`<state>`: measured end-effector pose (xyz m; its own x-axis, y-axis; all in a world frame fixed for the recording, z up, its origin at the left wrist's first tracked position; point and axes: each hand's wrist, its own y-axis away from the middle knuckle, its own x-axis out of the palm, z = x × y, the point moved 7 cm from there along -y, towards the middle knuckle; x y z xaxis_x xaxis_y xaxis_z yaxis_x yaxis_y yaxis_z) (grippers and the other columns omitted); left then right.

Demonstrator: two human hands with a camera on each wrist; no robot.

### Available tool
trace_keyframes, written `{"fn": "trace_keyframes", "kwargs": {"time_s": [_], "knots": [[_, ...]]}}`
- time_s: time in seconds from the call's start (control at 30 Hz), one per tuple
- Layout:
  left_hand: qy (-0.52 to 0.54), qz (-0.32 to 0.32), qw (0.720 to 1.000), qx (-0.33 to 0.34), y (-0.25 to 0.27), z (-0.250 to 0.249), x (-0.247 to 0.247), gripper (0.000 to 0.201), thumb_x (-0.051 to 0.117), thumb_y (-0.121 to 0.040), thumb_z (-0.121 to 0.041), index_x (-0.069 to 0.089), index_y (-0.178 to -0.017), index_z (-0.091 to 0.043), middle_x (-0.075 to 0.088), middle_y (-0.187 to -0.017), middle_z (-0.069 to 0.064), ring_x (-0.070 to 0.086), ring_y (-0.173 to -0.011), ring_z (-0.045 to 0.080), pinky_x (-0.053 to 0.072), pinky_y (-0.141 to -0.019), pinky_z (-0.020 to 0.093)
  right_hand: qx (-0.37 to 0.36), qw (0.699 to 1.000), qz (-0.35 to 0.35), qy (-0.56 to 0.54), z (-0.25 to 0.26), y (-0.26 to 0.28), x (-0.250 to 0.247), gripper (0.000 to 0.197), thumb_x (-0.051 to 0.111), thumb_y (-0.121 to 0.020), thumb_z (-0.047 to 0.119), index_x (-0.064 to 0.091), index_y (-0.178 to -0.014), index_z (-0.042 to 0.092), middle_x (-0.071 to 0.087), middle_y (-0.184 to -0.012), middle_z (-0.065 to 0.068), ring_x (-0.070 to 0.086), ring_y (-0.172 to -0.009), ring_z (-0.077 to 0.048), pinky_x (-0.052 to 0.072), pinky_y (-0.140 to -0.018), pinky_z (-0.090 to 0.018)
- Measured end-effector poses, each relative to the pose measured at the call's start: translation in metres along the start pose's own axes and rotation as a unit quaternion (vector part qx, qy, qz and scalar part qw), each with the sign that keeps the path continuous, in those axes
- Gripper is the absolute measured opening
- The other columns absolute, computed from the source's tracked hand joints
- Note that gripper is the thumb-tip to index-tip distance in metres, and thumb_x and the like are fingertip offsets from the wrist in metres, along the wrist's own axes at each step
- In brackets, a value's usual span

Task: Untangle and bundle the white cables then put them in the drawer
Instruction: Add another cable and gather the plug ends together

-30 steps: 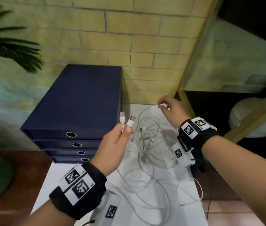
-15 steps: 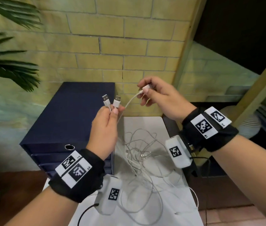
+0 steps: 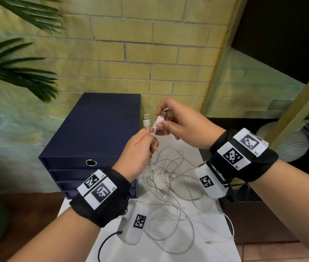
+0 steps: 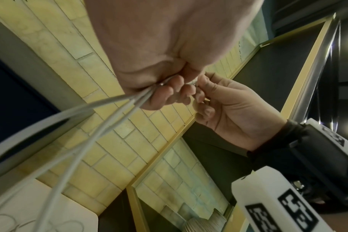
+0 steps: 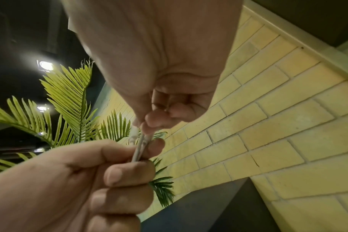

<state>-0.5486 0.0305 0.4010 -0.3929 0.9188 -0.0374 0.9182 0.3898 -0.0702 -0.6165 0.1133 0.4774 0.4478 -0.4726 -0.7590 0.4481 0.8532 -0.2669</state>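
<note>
Here the left hand (image 3: 140, 148) pinches the white cables (image 3: 168, 186) just below one plug, and the right hand (image 3: 180, 125) pinches another plug beside it, probably to line up ends; loops lie tangled on the surface (image 3: 216, 242) by the drawer unit (image 3: 96, 129).

Yellow brick wall (image 3: 134, 59), palm fronds (image 3: 15, 61), dark shelving.

Green fronds leaning in at upper left, against a mottled blue-green wall panel (image 3: 17, 127). Wooden beam (image 3: 299, 103) slanting across the right, before a black recess holding a pale ribbed round object (image 3: 289, 146). Reddish-brown floor (image 3: 28, 208) at lower left; ceiling lights (image 5: 45, 65) glowing above the fronds in the right wrist view.
</note>
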Motion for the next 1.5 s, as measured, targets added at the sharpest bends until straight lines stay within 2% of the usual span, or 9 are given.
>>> {"fn": "trace_keyframes", "kwargs": {"time_s": [0.13, 0.23, 0.33, 0.5, 0.67, 0.97, 1.17, 1.33, 1.5], "knots": [[0.016, 0.031, 0.999, 0.004, 0.004, -0.002, 0.006, 0.024, 0.038, -0.099, -0.020, 0.056, -0.083, -0.024, 0.036, -0.063, -0.004, 0.028, -0.054, 0.009, 0.023, -0.050, 0.025, -0.015, 0.999, -0.014, 0.044, 0.000, 0.000, 0.005, 0.024, 0.061, -0.089, 0.020, 0.060, -0.112, 0.025, 0.056, -0.066, 0.013, 0.053, -0.064, -0.004, 0.041, -0.064, -0.018], [0.026, 0.029, 0.999, 0.013, 0.005, -0.004, 0.007, 0.024, 0.034, -0.103, -0.019, 0.055, -0.091, -0.021, 0.035, -0.054, -0.013, 0.027, -0.051, 0.006, 0.024, -0.047, 0.021, -0.023, 0.996, -0.070, 0.042, -0.001, 0.001, 0.002, 0.043, 0.063, -0.088, 0.026, 0.053, -0.128, 0.033, 0.060, -0.070, 0.005, 0.049, -0.059, -0.003, 0.040, -0.062, -0.016], [0.046, 0.017, 0.999, 0.024, 0.005, -0.007, 0.004, 0.024, 0.033, -0.104, -0.024, 0.053, -0.092, -0.017, 0.035, -0.051, -0.014, 0.028, -0.048, 0.003, 0.026, -0.047, 0.019, 0.019, 0.989, -0.106, -0.098, -0.010, 0.009, 0.010, 0.047, 0.056, -0.092, 0.027, 0.036, -0.135, 0.027, 0.056, -0.079, 0.002, 0.053, -0.060, 0.001, 0.043, -0.061, -0.018], [0.118, -0.003, 0.993, 0.005, 0.007, -0.010, -0.004, 0.030, 0.032, -0.104, -0.027, 0.051, -0.084, -0.015, 0.042, -0.047, -0.012, 0.037, -0.043, 0.002, 0.035, -0.051, 0.022, 0.114, 0.952, 0.040, -0.283, -0.028, 0.028, 0.061, 0.053, 0.048, -0.090, 0.043, 0.029, -0.135, 0.023, 0.063, -0.114, -0.013, 0.066, -0.091, -0.019, 0.052, -0.082, -0.037], [0.165, 0.027, 0.986, 0.002, 0.010, -0.014, -0.002, 0.029, 0.035, -0.103, -0.026, 0.055, -0.087, -0.013, 0.034, -0.060, -0.006, 0.036, -0.054, 0.007, 0.042, -0.060, 0.023, 0.117, 0.913, 0.121, -0.371, -0.038, 0.032, 0.089, 0.034, 0.065, -0.084, 0.008, 0.050, -0.108, 0.026, 0.056, -0.092, -0.010, 0.055, -0.092, -0.024, 0.046, -0.086, -0.040], [0.118, -0.005, 0.992, 0.039, 0.009, -0.018, -0.015, 0.028, 0.032, -0.104, -0.020, 0.054, -0.088, -0.014, 0.039, -0.050, -0.013, 0.041, -0.049, 0.003, 0.049, -0.063, 0.022, 0.091, 0.970, 0.057, -0.216, -0.047, 0.028, 0.079, 0.014, 0.059, -0.091, 0.016, 0.062, -0.081, 0.006, 0.056, -0.069, -0.006, 0.049, -0.066, -0.013, 0.040, -0.061, -0.017], [0.118, -0.049, 0.990, 0.056, 0.008, -0.021, -0.026, 0.027, 0.032, -0.104, -0.020, 0.052, -0.086, -0.015, 0.035, -0.048, -0.013, 0.030, -0.044, 0.002, 0.034, -0.048, 0.018, 0.047, 0.993, 0.106, -0.031, -0.067, 0.027, 0.082, 0.009, 0.055, -0.093, 0.019, 0.060, -0.089, 0.012, 0.061, -0.075, 0.000, 0.055, -0.070, -0.015, 0.045, -0.069, -0.026], [0.135, -0.096, 0.983, 0.077, 0.014, -0.035, -0.051, 0.027, 0.033, -0.104, -0.023, 0.052, -0.085, -0.017, 0.034, -0.050, -0.013, 0.025, -0.045, 0.003, 0.021, -0.044, 0.018, 0.189, 0.968, 0.118, 0.119, -0.166, 0.044, 0.070, 0.024, 0.047, -0.094, 0.018, 0.053, -0.072, 0.024, 0.067, -0.081, -0.001, 0.062, -0.081, -0.023, 0.045, -0.074, -0.033], [0.122, -0.129, 0.980, 0.090, 0.016, -0.043, -0.073, 0.027, 0.032, -0.104, -0.025, 0.051, -0.086, -0.019, 0.035, -0.049, -0.013, 0.025, -0.043, 0.002, 0.021, -0.041, 0.017, 0.300, 0.954, 0.009, -0.001, -0.215, 0.065, 0.043, 0.030, 0.044, -0.095, 0.013, 0.057, -0.068, 0.020, 0.063, -0.071, -0.001, 0.055, -0.071, -0.021, 0.040, -0.061, -0.026]]}}
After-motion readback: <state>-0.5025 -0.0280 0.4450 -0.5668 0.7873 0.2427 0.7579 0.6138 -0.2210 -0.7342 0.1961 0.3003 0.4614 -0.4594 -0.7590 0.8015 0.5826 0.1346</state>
